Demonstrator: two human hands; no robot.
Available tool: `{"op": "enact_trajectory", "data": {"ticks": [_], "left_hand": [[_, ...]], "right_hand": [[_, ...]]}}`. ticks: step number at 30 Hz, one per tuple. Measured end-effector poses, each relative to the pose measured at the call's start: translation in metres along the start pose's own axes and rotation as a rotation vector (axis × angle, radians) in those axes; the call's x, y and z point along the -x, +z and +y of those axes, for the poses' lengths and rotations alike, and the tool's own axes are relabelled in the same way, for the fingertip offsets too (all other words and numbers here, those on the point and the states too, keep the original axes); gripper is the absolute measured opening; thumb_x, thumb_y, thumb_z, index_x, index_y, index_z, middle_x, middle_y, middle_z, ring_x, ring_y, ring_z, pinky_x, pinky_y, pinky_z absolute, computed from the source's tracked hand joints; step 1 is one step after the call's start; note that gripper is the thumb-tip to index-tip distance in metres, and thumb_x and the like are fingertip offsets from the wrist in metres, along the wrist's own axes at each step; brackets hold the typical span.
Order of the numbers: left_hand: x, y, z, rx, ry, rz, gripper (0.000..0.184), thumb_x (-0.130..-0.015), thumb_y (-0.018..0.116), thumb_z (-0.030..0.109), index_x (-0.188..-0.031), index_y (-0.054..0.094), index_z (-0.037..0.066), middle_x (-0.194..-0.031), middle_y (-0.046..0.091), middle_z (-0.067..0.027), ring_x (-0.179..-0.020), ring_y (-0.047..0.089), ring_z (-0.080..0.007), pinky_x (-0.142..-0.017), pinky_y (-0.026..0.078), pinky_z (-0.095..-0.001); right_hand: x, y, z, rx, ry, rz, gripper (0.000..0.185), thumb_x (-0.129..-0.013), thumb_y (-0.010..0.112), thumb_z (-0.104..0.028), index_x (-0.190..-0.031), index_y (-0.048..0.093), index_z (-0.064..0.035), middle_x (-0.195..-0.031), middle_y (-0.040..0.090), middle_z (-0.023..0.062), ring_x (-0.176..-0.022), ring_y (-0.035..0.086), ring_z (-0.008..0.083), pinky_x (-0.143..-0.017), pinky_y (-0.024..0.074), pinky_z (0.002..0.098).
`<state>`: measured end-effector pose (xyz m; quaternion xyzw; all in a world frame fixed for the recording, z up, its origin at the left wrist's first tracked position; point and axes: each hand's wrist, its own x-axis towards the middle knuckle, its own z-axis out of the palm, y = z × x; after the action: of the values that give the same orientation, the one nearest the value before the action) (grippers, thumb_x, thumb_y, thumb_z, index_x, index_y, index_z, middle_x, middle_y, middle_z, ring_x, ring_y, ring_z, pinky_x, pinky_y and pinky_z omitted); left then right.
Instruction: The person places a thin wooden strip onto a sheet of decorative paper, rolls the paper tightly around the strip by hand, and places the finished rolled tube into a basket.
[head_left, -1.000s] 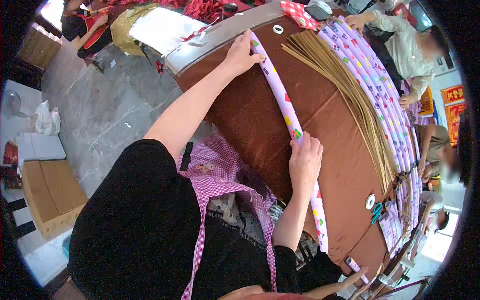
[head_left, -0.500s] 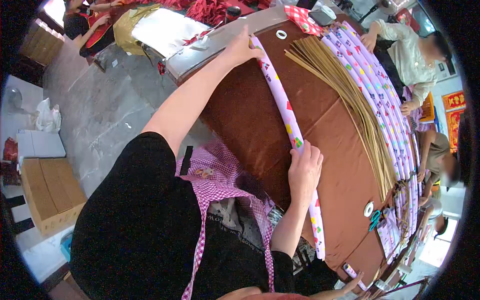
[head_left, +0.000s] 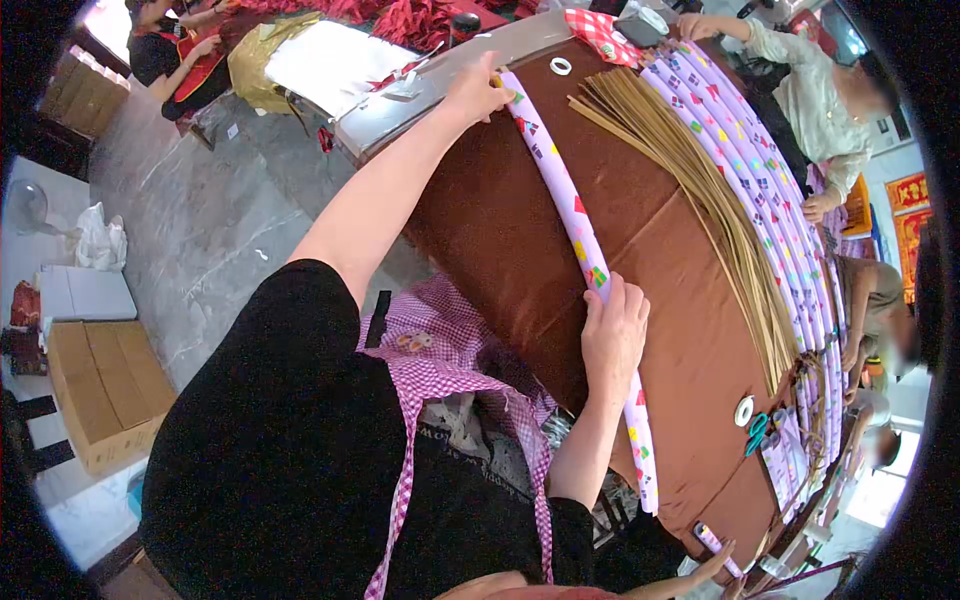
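Observation:
A long lilac roll of patterned wrapping paper (head_left: 562,188) lies across the brown cloth-covered table (head_left: 690,330) in front of me. At its far end, my left hand (head_left: 478,88) holds the roll tip between thumb and fingers. Lower down, my right hand (head_left: 615,330) is closed over the roll, fingers bent across it. The near end of the roll runs on past my right wrist toward the table edge. Right of the roll lies a fan of thin tan strips (head_left: 700,190).
More lilac rolls (head_left: 745,180) are stacked beyond the strips, by a co-worker in a light shirt (head_left: 815,110). White tape rolls (head_left: 744,410), teal scissors (head_left: 757,434) and a red checked cloth (head_left: 603,36) lie on the table. Another person's hand (head_left: 712,565) is at the near corner with a small roll.
Both my hands stay on the roll, almost in the same places. The co-worker's hand at the far end has moved away from the stacked rolls. The view has shifted slightly.

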<state>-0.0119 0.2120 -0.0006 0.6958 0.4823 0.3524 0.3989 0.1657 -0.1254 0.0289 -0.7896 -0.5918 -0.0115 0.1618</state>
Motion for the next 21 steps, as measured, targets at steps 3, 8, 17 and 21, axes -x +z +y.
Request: {"op": "enact_trajectory", "data": {"ticks": [3, 8, 17, 21], "left_hand": [[-0.001, -0.001, 0.001, 0.063, -0.024, -0.017, 0.090, -0.082, 0.075, 0.010, -0.155, 0.023, -0.002, -0.098, 0.068, -0.0127, -0.072, 0.065, -0.0158, -0.045, 0.051, -0.0282], [-0.004, 0.003, -0.005, 0.106, -0.037, -0.002, 0.082, -0.085, 0.069, 0.003, -0.154, 0.025, 0.000, -0.104, 0.067, -0.0150, -0.069, 0.064, -0.0162, -0.042, 0.048, -0.0280], [-0.014, -0.004, 0.003, 0.245, -0.142, 0.013, 0.072, -0.088, 0.066, 0.008, -0.151, 0.032, -0.001, -0.105, 0.066, -0.0157, -0.064, 0.064, -0.0151, -0.037, 0.045, -0.0273], [-0.014, -0.001, 0.006, 0.153, -0.079, 0.027, 0.066, -0.089, 0.064, 0.009, -0.149, 0.036, -0.002, -0.096, 0.067, -0.0141, -0.060, 0.063, -0.0154, -0.037, 0.045, -0.0272]], "right_hand": [[0.000, -0.001, 0.000, -0.003, 0.013, -0.020, 0.039, -0.095, 0.063, -0.022, -0.127, 0.057, 0.0002, -0.115, 0.058, 0.0183, -0.107, 0.055, 0.0378, -0.092, 0.0471, 0.0460], [0.000, 0.000, 0.000, 0.001, 0.013, -0.020, 0.040, -0.095, 0.063, -0.023, -0.127, 0.057, 0.0001, -0.115, 0.058, 0.0181, -0.107, 0.055, 0.0378, -0.092, 0.0474, 0.0461], [0.000, 0.000, -0.002, -0.009, 0.010, -0.006, 0.039, -0.094, 0.064, -0.021, -0.126, 0.058, -0.0007, -0.114, 0.058, 0.0174, -0.107, 0.055, 0.0374, -0.091, 0.0477, 0.0462], [-0.001, -0.002, -0.002, -0.015, 0.033, -0.022, 0.038, -0.094, 0.063, -0.020, -0.127, 0.058, -0.0018, -0.115, 0.058, 0.0171, -0.108, 0.055, 0.0374, -0.091, 0.0476, 0.0465]]}}
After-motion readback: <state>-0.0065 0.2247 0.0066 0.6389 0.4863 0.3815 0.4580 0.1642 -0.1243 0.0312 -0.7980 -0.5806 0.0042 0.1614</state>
